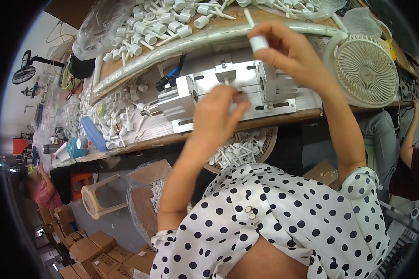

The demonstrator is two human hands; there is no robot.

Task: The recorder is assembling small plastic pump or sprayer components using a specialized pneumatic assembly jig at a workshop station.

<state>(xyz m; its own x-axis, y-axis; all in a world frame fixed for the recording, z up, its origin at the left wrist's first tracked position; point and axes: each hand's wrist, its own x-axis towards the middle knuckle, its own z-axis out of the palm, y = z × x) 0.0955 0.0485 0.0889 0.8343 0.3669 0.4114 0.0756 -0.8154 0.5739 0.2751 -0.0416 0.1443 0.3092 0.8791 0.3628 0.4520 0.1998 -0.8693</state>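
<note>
My right hand [291, 56] is raised over the right end of a silver metal fixture [242, 74], with thumb and fingers pinching a white plastic cap with a thin stem [259, 43]. The stem points up and away from me. My left hand [214, 116] is at the middle of the fixture, its fingers curled down between the two upright end blocks. Whatever its fingertips hold is hidden. Just beyond those fingertips, a small block stands on the fixture's back plate.
Many white stemmed caps [167, 23] lie on a raised shelf behind; more are heaped on the bench [121, 107] at left. A basket [271, 144] of caps sits below the bench edge. A white fan [365, 69] stands right. Other people work at both sides.
</note>
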